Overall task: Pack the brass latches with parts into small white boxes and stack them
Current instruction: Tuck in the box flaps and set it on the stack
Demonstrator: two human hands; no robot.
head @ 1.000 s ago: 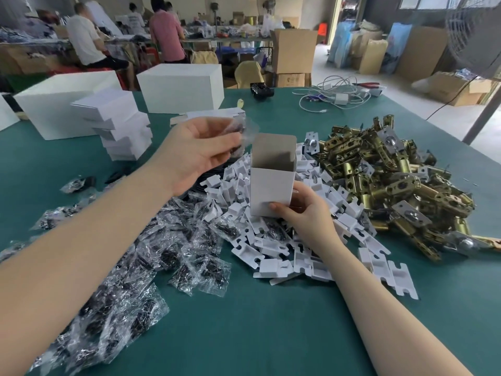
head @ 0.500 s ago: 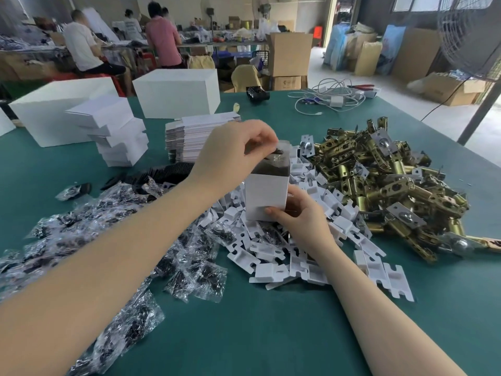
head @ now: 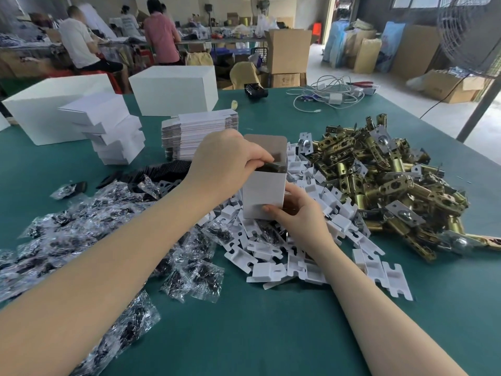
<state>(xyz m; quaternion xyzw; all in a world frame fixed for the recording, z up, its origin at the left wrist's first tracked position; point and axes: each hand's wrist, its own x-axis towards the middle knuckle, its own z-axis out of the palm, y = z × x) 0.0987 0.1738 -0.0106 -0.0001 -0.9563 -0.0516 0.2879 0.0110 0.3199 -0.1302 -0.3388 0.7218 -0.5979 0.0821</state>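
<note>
Head view looks down on a green-covered table (head: 271,335) where a small white cardboard box (head: 263,194) stands upright with its top flap raised, resting on a heap of white plastic inserts (head: 273,270). The right hand (head: 301,215) grips the box low down, thumb across its front face and the other fingers curled round its right side. The left hand (head: 227,161) hovers at the open mouth, fingertips bunched and pinching a clear plastic packet of dark parts (head: 271,167) that sits partly inside the opening. A pile of brass tubular latches (head: 385,185) with silver faceplates lies just right of the box, touching the edge of the inserts. More clear bags of dark screws (head: 89,226) spread across the table to the left, under the left forearm. Behind the box is a stack of flat, unfolded white cartons (head: 200,131), and further left a leaning stack of closed small white boxes (head: 111,128). Two large white cartons (head: 173,88) stand at the far edge, near a tangle of white cables (head: 328,93). Beyond the table, people (head: 160,36) work at other benches among brown cardboard boxes (head: 287,50).
</note>
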